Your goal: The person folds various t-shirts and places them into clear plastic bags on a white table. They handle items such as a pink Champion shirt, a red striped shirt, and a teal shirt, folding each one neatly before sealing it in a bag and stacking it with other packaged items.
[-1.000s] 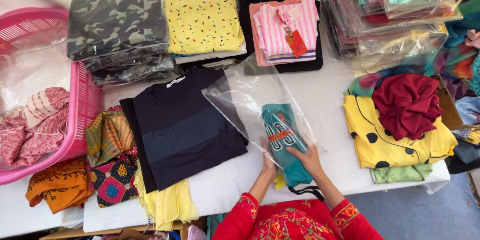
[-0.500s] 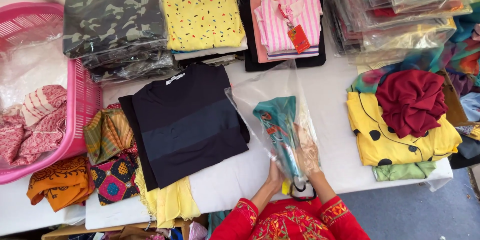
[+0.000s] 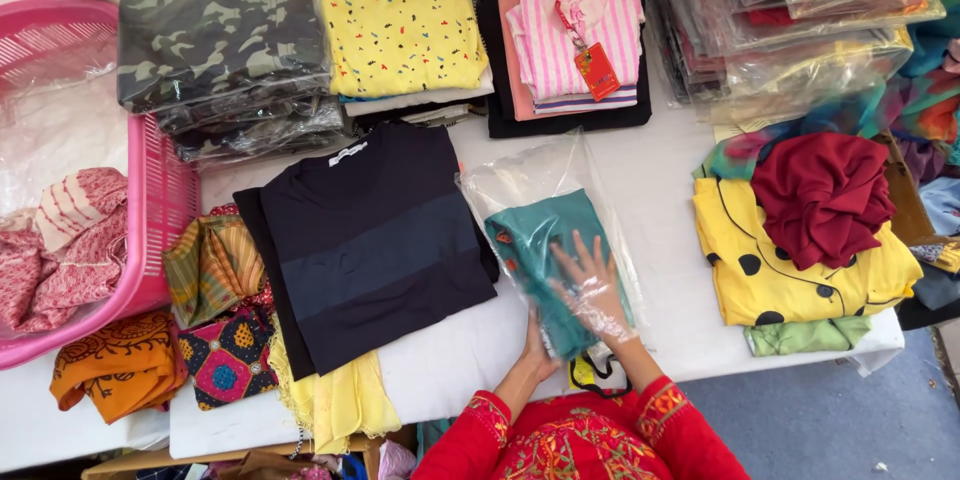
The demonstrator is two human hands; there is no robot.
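Observation:
A folded teal garment [image 3: 535, 240] lies inside a clear plastic bag [image 3: 530, 180] on the white table [image 3: 660, 190]. My right hand [image 3: 592, 285] is inside the bag, fingers spread flat on the teal garment. Holding the bag's near edge from the left side, my left hand [image 3: 537, 340] is partly hidden by the plastic. Both arms wear red patterned sleeves [image 3: 690, 430]. A folded black shirt [image 3: 375, 240] lies just left of the bag.
A pink basket [image 3: 160, 200] with pink cloth stands at the left. Camouflage [image 3: 220, 25], yellow [image 3: 400, 25] and pink striped [image 3: 570, 35] stacks line the back. Bagged clothes [image 3: 800, 10] pile at back right; a yellow and maroon heap [image 3: 810, 240] lies right. Patterned cloths [image 3: 215, 330] sit front left.
The teal garment has slid further into the bag. My right hand went from the bag's mouth into the bag, flat on the garment.

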